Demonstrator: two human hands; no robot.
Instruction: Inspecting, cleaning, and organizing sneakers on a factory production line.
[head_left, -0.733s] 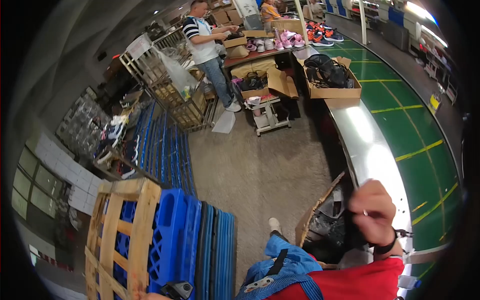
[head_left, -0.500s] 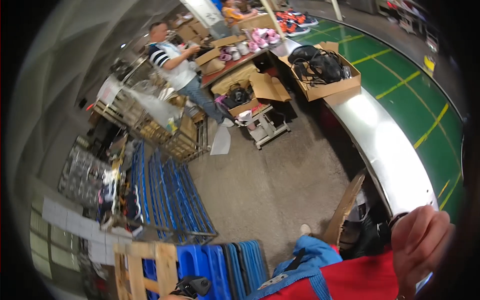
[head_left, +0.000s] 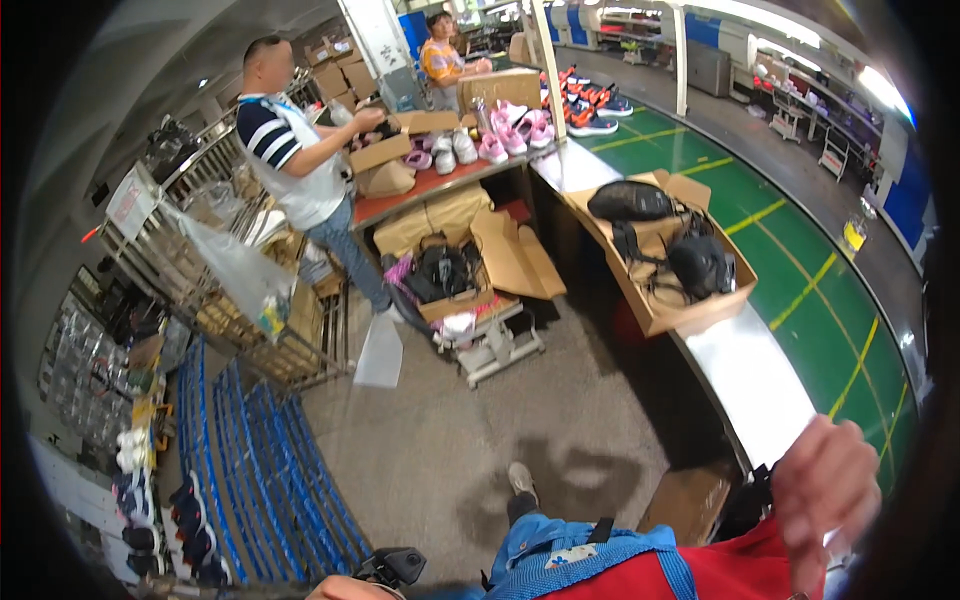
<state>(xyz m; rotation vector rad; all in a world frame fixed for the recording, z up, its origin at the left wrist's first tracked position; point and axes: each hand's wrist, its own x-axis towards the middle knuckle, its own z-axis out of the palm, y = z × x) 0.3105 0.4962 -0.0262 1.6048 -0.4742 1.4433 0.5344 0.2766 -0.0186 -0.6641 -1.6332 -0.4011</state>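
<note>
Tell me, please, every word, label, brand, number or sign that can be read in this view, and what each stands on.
None can be quoted reliably.
White pillar: dark marks, too small to read with certainty.
White sheet at the left: reddish marks, too blurred to read.
Yellow panel at the right: any lettering is too small to read.
</note>
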